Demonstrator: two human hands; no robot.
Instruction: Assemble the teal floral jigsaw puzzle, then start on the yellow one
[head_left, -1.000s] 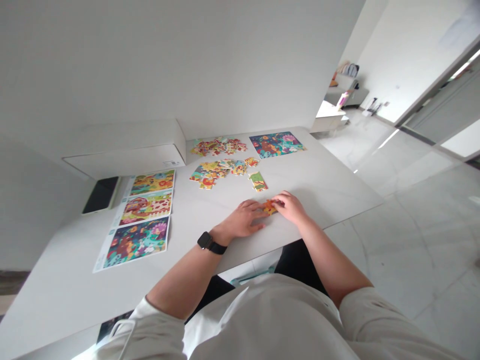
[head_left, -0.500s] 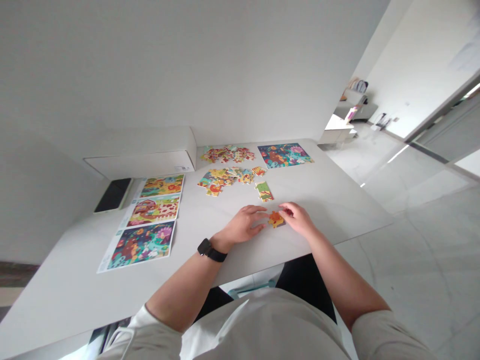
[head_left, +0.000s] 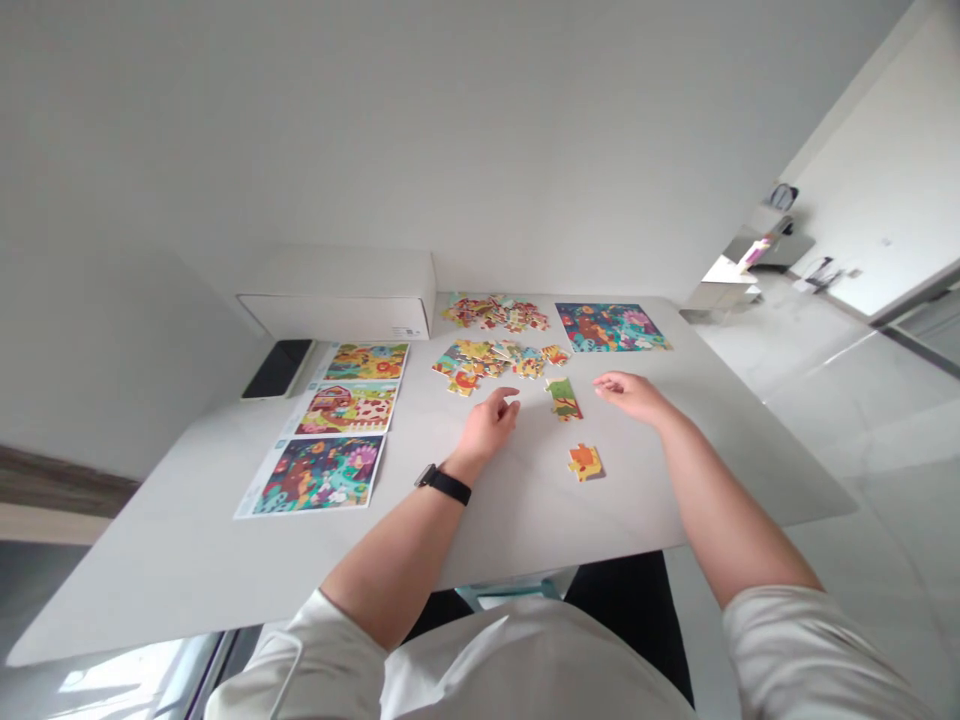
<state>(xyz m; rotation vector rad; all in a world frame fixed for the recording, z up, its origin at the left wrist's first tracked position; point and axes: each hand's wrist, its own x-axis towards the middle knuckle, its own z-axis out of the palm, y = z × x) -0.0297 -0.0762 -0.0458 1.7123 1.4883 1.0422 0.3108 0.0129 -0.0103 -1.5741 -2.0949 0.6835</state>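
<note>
My left hand is over the table just in front of the nearer puzzle pile. Its index finger is stretched out and apart from the thumb, and nothing shows in it. To the right, my right hand hovers with loosely bent fingers and no piece visible in it. Between the hands lies a green section of joined puzzle pieces with a tree branch on it. Closer to me is an orange and yellow puzzle section, touched by neither hand.
A second puzzle pile lies at the back by the wall. Right of it is a finished-looking dark blue puzzle. On the left are a sheet with three pictures, a phone and a long white box.
Both hands have left the orange and yellow section and moved farther over the table, the left toward the near pile, the right beside the green section. The camera view has shifted.
</note>
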